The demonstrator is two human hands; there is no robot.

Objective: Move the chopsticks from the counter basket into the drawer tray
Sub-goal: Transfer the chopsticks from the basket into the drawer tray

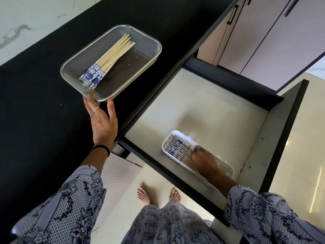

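right hand [204, 160] hides tray chopsticks' [179, 151] tips

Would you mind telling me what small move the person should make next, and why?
Probably lift the right hand out of the white tray and reach back to the mesh basket: a bundle of chopsticks lies there, while the left hand touches the basket's near rim.
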